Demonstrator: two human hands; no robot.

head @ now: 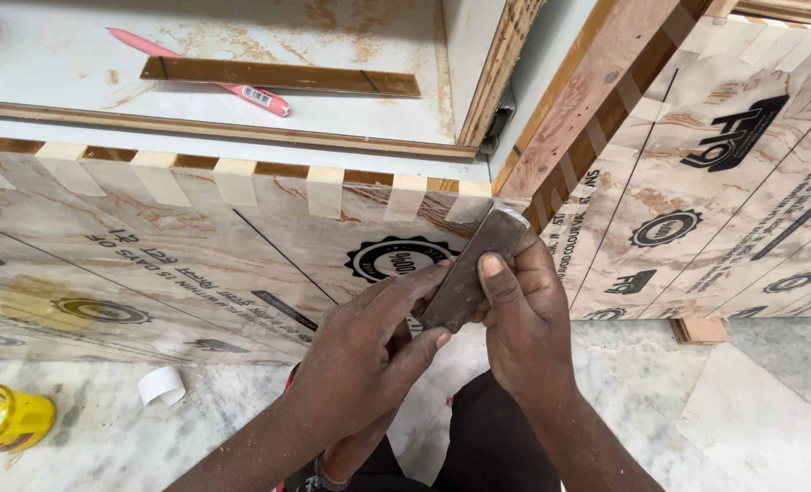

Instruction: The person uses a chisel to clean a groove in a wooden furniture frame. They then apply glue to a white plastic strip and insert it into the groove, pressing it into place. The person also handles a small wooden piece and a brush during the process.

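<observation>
Two hands, left hand point(369, 351) and right hand point(524, 319), clench a flat metal scraper point(471, 266); fingers hide its lower end. Its tip touches the taped panel point(241, 246) edge at twelve o'clock.

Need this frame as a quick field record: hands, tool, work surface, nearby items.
left hand: grips lower end of flat metal blade
right hand: thumb pressed on blade face, fingers behind
blade: tilted, top end at taped edge of laminated panel
panel: film-covered, masking tape strips along top edge
shelf above: pink pen, brown strip
floor: marble, yellow container, white tape curl
</observation>
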